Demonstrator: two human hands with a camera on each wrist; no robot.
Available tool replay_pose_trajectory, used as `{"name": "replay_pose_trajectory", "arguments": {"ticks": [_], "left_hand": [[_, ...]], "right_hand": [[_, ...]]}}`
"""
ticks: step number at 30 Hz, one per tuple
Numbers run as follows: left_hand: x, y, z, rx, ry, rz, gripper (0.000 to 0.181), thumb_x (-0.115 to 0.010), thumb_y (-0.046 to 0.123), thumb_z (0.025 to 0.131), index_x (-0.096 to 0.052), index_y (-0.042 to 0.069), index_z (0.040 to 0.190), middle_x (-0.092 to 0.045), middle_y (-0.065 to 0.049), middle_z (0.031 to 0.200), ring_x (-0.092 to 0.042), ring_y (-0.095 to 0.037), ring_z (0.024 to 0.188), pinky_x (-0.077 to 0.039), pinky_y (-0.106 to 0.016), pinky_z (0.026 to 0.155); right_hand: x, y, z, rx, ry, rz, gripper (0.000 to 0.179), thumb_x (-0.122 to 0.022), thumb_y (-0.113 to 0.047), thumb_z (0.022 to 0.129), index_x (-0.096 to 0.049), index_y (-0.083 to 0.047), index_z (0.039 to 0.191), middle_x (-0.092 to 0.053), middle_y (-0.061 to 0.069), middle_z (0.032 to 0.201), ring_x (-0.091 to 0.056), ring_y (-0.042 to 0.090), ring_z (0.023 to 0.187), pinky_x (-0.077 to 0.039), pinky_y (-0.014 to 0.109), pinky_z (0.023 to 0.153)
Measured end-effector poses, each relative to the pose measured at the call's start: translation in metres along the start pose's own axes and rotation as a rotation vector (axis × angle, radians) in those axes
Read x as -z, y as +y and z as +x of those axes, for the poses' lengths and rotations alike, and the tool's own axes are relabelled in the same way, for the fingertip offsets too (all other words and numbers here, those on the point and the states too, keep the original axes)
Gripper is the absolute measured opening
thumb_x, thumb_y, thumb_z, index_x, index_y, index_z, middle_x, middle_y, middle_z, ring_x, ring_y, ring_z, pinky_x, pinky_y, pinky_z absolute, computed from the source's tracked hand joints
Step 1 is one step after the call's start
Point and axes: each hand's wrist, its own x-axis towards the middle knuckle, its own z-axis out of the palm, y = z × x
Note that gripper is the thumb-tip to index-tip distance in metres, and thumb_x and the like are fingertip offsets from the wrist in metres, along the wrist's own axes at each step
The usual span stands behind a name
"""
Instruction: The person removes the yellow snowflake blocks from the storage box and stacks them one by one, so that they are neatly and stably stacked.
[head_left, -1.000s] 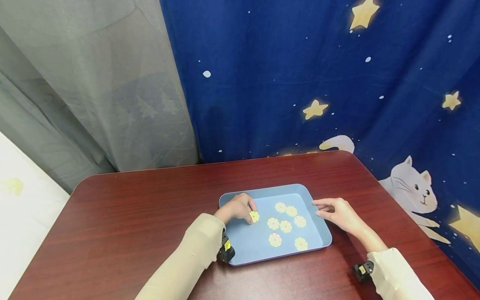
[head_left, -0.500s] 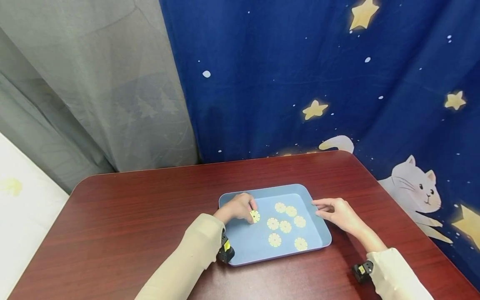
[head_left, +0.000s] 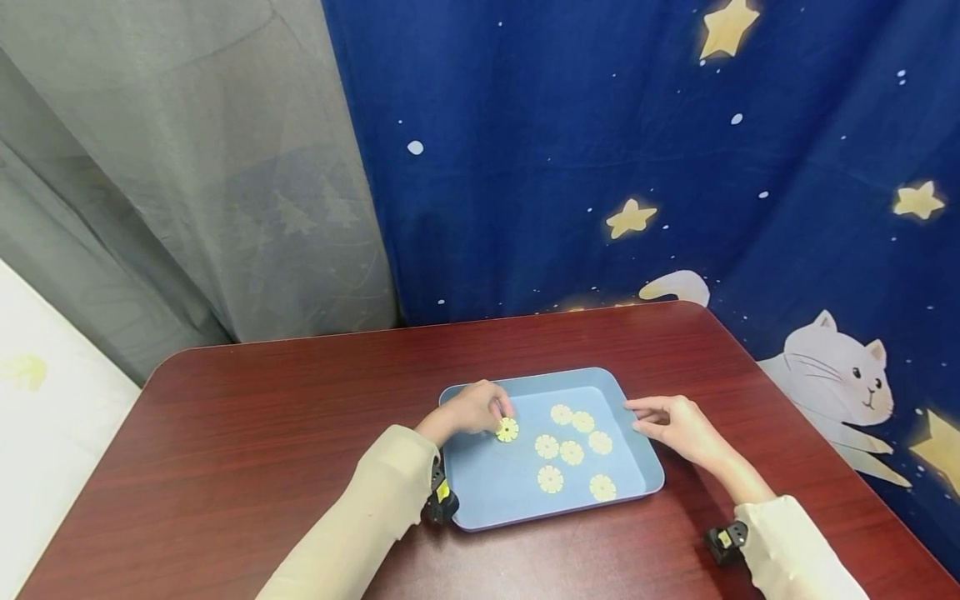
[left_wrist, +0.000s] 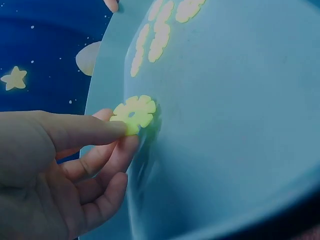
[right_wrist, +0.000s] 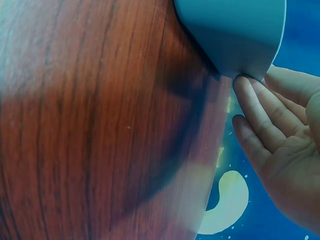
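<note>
My left hand (head_left: 472,408) is over the left part of a shallow blue tray (head_left: 487,500). Between thumb and fingers it pinches a yellow flower-shaped notched disc (left_wrist: 142,107) with a small hole in its middle. In the left wrist view the disc is held at its edge, with a shadow on the tray beside it. My right hand (head_left: 678,425) is at the tray's right side, its thumb and fingertips holding the rim, as the right wrist view (right_wrist: 280,120) also shows. Several similar pale yellow discs (head_left: 572,453) lie flat in the tray's middle and right, some touching.
The tray stands on a dark red wooden table (head_left: 300,417). Behind the table hang a grey curtain (head_left: 225,167) and a blue curtain (head_left: 525,167) with stars and a cat. A white surface (head_left: 45,417) is at the far left.
My left hand has shifted slightly left and back with the pinched disc, its wrist turning a little. The right hand, the tray and the lying discs stay where they were.
</note>
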Motion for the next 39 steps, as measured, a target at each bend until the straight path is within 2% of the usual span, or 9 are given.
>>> {"name": "replay_pose_trajectory", "arguments": {"ticks": [9,19,25,39], "left_hand": [[0.009,-0.001,-0.007,-0.013,-0.015,0.009,0.015,-0.061,-0.008,0.072,-0.064,0.003,0.080,-0.057,-0.007,0.070,-0.050,-0.015,0.062,-0.041,-0.024,0.052],[0.021,0.001,-0.017,-0.052,0.017,-0.003,0.014,-0.063,-0.009,0.072,-0.065,0.002,0.080,-0.058,-0.007,0.073,-0.050,-0.015,0.066,-0.042,-0.023,0.054],[0.028,-0.004,-0.023,-0.069,0.046,-0.002,0.014,-0.062,-0.009,0.073,-0.065,0.003,0.082,-0.057,-0.005,0.073,-0.049,-0.015,0.067,-0.042,-0.024,0.055],[0.045,-0.010,-0.042,-0.032,0.074,-0.021,0.013,-0.062,-0.007,0.078,-0.065,0.004,0.085,-0.059,-0.004,0.077,-0.051,-0.016,0.070,-0.047,-0.025,0.063]], "right_hand": [[0.000,-0.001,-0.001,0.001,0.003,-0.008,0.032,-0.068,-0.006,0.080,-0.064,0.000,0.111,-0.065,0.014,0.101,-0.064,0.019,0.085,-0.050,0.025,0.069],[0.000,-0.002,-0.001,-0.030,-0.008,-0.006,0.032,-0.067,-0.005,0.080,-0.064,-0.001,0.112,-0.066,0.012,0.102,-0.064,0.020,0.086,-0.050,0.024,0.070],[0.000,-0.001,-0.001,-0.036,-0.011,0.002,0.033,-0.067,-0.006,0.081,-0.064,-0.001,0.113,-0.066,0.012,0.101,-0.064,0.021,0.087,-0.050,0.024,0.070],[0.000,0.000,-0.001,-0.030,-0.008,-0.001,0.032,-0.068,-0.006,0.080,-0.064,-0.001,0.112,-0.066,0.012,0.101,-0.064,0.021,0.086,-0.050,0.024,0.070]]}}
